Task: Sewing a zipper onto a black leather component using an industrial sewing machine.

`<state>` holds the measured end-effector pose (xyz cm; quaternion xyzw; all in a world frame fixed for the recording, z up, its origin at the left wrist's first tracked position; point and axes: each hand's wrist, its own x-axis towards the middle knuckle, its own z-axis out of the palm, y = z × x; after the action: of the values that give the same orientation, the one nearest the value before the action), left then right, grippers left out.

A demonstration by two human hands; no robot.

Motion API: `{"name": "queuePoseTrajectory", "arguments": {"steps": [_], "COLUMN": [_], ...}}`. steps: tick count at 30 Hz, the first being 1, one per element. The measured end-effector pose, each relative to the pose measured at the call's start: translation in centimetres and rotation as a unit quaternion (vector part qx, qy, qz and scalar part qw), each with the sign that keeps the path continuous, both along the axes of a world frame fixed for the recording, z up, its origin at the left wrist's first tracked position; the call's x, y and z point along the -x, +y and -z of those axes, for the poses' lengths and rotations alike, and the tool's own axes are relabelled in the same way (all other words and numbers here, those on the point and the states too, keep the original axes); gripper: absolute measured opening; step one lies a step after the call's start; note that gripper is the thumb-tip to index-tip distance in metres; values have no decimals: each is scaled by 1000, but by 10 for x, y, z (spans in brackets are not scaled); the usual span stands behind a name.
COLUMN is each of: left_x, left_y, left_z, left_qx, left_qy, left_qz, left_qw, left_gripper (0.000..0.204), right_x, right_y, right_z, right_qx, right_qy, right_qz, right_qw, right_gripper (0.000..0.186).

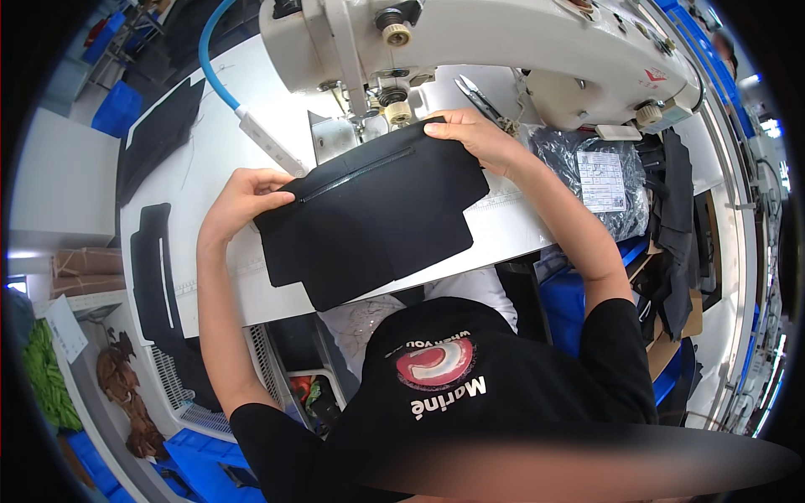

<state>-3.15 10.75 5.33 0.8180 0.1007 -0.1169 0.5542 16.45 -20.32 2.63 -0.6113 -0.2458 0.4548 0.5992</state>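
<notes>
A black fabric panel [377, 226] with notched lower corners and a zipper [356, 176] along its upper part is held up between my hands, above the front of the white table. My left hand [251, 199] pinches its upper left corner, thumb on top. At the upper right corner, my right hand [474, 137] grips the edge, thumb on the near face and fingers behind. Just beyond the panel's top edge stands the needle area of a white sewing machine [495, 42]; the panel partly hides the machine bed there.
Thread snips [478, 96] lie behind my right hand. A plastic-wrapped package [599, 180] with a white label is at the right. More black fabric pieces [159, 138] rest on the table's left. A blue hose [210, 59] ends in a white stick-like fitting [270, 142]. A white basket [189, 394] stands below left.
</notes>
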Motion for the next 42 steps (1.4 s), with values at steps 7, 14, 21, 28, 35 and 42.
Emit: {"name": "queuePoseTrajectory", "arguments": {"steps": [7,14,21,28,35,42], "left_x": [-19,0,39,81,-20,104], "left_y": [-25,-15,12,178,280,204], "left_z": [10,7,-11,-43,48,-2], "left_qx": [-27,42,-177,18,166,-158], "left_qy": [-46,-20,-87,-257,-299,-224], "left_qz": [1,67,86,-385,-690,-513], "left_qw": [999,997,976,886,638,814], "left_gripper": [36,24,21,9,16,52], "right_x": [21,31,34,36,31,36], "right_y": [14,32,40,37,33,34], "right_z": [-6,-2,2,17,30,28], "right_qx": [0,24,51,2,-19,-30], "right_qy": [16,2,-101,-194,-231,-262], "right_qz": [2,-4,-36,69,113,94], "right_qw": [1000,1000,993,979,966,960], "right_gripper": [26,25,29,25,22,19]}}
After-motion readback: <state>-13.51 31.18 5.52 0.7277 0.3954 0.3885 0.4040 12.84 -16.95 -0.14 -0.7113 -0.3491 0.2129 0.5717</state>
